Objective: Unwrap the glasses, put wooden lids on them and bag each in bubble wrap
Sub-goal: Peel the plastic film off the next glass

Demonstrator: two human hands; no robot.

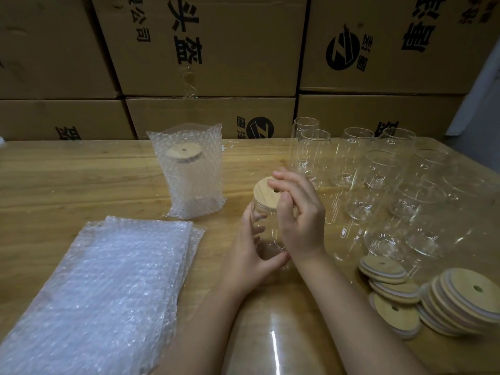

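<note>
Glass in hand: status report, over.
Left hand grips glass low. Right hand holds wooden lid on its rim. Bagged glass stands apart, behind left.

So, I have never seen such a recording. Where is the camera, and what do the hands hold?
No machine here: only a person's two bare hands. One camera, worn on the head, looks down at a wooden table. The left hand grips a clear drinking glass; the right hand holds a round wooden lid on its top. At the left lies a stack of flat bubble-wrap bags; behind it stands one lidded glass already bagged. At the right stand bare clear glasses and, nearer, a pile of spare wooden lids. Brown cardboard boxes stand behind.
</note>
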